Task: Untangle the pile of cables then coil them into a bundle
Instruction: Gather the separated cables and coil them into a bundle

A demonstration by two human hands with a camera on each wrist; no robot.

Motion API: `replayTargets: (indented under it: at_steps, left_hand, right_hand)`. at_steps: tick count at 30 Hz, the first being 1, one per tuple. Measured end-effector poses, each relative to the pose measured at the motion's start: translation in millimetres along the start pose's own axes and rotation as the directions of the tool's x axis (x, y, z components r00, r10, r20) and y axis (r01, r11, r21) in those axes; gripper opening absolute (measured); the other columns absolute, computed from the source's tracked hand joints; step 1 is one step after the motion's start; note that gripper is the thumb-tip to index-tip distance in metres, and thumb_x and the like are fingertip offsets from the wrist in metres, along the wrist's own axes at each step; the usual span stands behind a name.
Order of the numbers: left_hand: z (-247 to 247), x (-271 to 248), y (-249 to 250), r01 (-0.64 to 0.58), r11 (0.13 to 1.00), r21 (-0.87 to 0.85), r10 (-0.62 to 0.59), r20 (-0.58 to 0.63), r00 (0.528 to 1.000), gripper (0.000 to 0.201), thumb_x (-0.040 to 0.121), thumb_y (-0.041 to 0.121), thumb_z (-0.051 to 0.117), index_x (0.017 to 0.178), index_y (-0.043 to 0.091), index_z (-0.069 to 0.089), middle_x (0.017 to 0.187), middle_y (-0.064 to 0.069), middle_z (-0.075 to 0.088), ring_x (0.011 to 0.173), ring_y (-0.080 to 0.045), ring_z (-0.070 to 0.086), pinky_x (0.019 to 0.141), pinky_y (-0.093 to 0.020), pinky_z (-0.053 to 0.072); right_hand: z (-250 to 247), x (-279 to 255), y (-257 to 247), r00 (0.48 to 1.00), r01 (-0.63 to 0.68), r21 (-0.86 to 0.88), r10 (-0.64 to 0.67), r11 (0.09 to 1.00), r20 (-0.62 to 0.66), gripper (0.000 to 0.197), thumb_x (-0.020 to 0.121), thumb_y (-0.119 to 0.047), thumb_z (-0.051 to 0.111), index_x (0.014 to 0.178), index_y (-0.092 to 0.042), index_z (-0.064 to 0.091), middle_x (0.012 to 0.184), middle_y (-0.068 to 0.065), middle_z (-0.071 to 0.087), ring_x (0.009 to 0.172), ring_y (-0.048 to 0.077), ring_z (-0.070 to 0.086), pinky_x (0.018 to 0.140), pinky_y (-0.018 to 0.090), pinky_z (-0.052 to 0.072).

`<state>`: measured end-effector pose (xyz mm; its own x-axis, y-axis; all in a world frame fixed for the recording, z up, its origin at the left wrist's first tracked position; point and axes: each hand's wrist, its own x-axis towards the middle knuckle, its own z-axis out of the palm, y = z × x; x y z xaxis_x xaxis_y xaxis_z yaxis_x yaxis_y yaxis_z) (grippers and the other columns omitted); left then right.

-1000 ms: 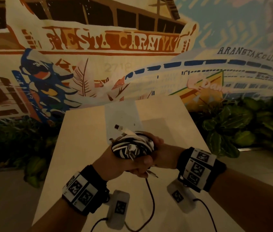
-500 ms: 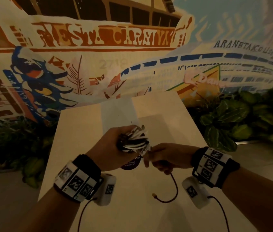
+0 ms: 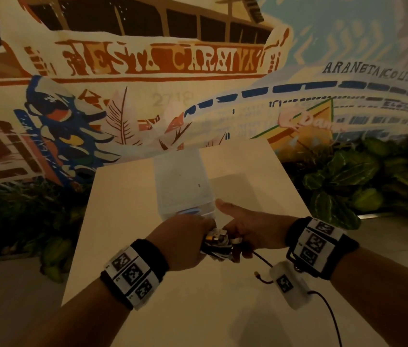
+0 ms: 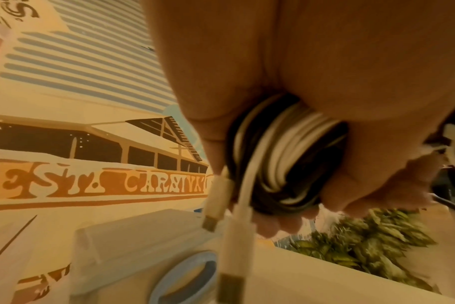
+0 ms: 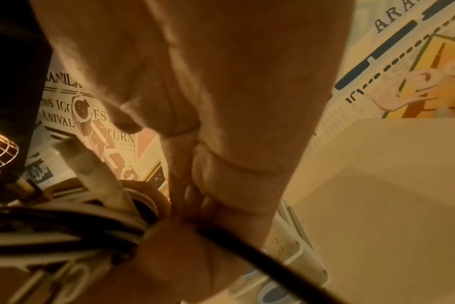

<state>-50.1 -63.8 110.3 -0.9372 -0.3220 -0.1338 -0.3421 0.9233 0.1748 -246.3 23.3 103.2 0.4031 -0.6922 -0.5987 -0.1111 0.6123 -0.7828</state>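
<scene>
The bundle (image 3: 216,244) of black and white cables sits above the counter (image 3: 133,196), held between both hands near its middle. The left hand (image 3: 180,240) has its grip curled round the coil; the left wrist view shows the loops (image 4: 283,156) packed under the fingers, with two white plug ends (image 4: 216,203) dangling free below. The right hand (image 3: 250,230) pinches a black cable tail (image 5: 260,253) close against the coil, thumb raised and pointing away. That tail (image 3: 260,259) runs down to the counter and ends in a small plug (image 3: 256,273) lying beside the right wrist camera.

The likely trouble lies in this last loose length. If the right hand pulls it round too hard, the wound loops could slide off the left fingers and the coil would spring open, since nothing but that grip keeps them together. If it pulls too slack, the final turns would sit loose and slip. The trailing plug could catch on the wrist camera's own black lead (image 3: 328,314), which lies close by on the counter, and drag or tangle. The hanging white plug ends may swing into the path of the wrap and get bound in crookedly. A clear plastic box (image 3: 183,181) stands just beyond the hands, near enough to be knocked by a wide winding sweep
</scene>
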Motion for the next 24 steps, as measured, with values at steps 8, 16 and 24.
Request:
replayTargets:
  at_steps: [8, 16, 24]
  left_hand:
    - [12, 14, 14, 0.040, 0.986, 0.161, -0.060, 0.124, 0.990, 0.018, 0.095, 0.031, 0.050, 0.094, 0.019, 0.063, 0.085, 0.000, 0.067, 0.074, -0.024, 0.064, 0.070, -0.039, 0.057]
    - [22, 19, 21, 0.139, 0.965, 0.223, -0.181, 0.184, 0.966, 0.022, 0.099, 0.018, 0.046, 0.092, 0.014, 0.066, 0.091, -0.006, 0.068, 0.085, -0.027, 0.065, 0.078, -0.038, 0.054]
    - [-1, 12, 3, 0.158, 0.986, 0.055, -0.164, 0.128, 0.978, 0.104, 0.082, 0.058, 0.067, 0.159, 0.029, 0.004, 0.137, 0.001, 0.060, 0.117, -0.024, 0.061, 0.094, -0.042, 0.054]
  right_hand:
    - [18, 10, -26, 0.983, -0.145, -0.556, 0.053, 0.819, -0.177, 0.017, 0.076, -0.046, 0.085, 0.074, -0.033, 0.074, 0.080, -0.012, 0.075, 0.074, 0.002, 0.069, 0.074, 0.023, 0.058]
    - [32, 38, -7, 0.933, -0.257, -0.659, 0.005, 0.707, -0.359, 0.021, 0.080, -0.024, 0.075, 0.064, -0.019, 0.063, 0.067, -0.003, 0.059, 0.059, 0.012, 0.053, 0.056, 0.023, 0.042]
    - [28, 37, -1, 0.953, -0.085, -0.572, -0.100, 0.816, -0.284, 0.011, 0.076, -0.024, 0.068, 0.070, -0.017, 0.062, 0.071, 0.001, 0.060, 0.067, 0.019, 0.054, 0.067, 0.033, 0.048]
